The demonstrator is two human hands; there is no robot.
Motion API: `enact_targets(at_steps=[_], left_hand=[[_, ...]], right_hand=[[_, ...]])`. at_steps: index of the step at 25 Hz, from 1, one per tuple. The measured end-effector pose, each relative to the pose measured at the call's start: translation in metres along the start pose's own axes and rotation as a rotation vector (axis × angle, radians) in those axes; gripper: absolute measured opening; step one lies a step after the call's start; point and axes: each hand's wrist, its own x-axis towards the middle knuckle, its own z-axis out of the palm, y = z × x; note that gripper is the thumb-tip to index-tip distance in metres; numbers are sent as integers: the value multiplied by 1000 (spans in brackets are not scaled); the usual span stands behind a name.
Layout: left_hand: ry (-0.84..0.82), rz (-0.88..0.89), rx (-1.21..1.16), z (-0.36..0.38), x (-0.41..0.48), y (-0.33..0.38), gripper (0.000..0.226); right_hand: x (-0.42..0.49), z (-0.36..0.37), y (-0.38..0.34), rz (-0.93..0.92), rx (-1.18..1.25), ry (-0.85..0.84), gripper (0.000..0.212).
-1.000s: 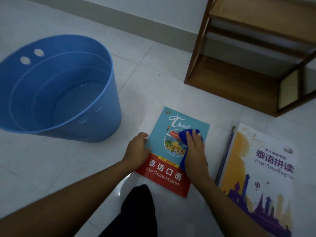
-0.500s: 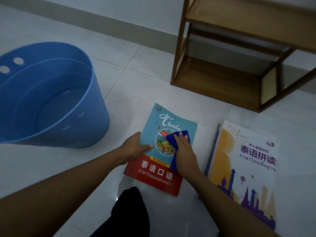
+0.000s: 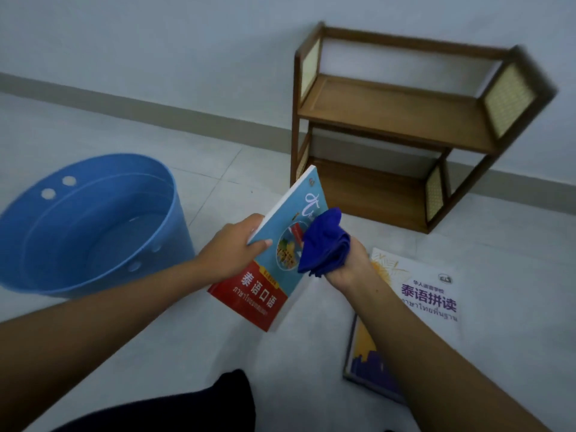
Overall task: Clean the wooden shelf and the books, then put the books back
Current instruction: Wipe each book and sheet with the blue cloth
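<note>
The floor (image 3: 305, 363) is made of big white tiles, and a pale wall (image 3: 156, 42) stands behind it. A wooden shelf (image 3: 389, 113) sits against the wall, and no books are on the boards that show.

A blue bucket (image 3: 103, 182) stands on the left with some water (image 3: 124, 244) in it.

The left hand (image 3: 230, 247) grips the teal and red book (image 3: 265, 288) by its side edge. The thumb lies on the cover and the fingers curl behind. The book is up off the floor and tilted, with its top corner pointing at the shelf. The right hand (image 3: 349, 266) is closed tight round a bunched blue cloth (image 3: 324, 241), which touches the cover of the book.

A white and purple book (image 3: 427, 294) lies flat on the floor, partly under the right arm.

I think this book is nearly done and will go on the shelf soon. But only one hand holds it, and only by the edge. If the cloth pushes hard, the book could slip and drop. The bucket is near, so the book could land in the water. I cannot tell if the cloth is wet. If it is, too much rubbing could make the cover soggy. The book on the floor could get leaned on too.
</note>
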Motion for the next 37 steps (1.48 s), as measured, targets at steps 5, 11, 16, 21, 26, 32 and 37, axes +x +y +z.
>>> enact_targets(at_steps=[5,11,16,21,26,32,37], left_hand=[[123,222,463,-43,-2,64,37],[248,635,974,-70,-1,142,58],[228,648,874,-51,-3,179,61],[-16,441,411,-44,-9,184,63],[188,154,-91,-67,0,174,68],[-140,-85,-871,-75,-1,189,63],[-121,27,-901,-77,0,195,49]], right_hand=[[-49,69,-51,-90,-68,-111,66],[-114,141,-112,-318,-356,49,45],[-141,137,-141,-462,-382,217,19],[-166,113,-158,-603,-575,266,32],[-182,104,-170,-583,-522,113,33],[-186,95,-179,-584,-397,-31,35],[-181,84,-185,-655,-394,95,37]])
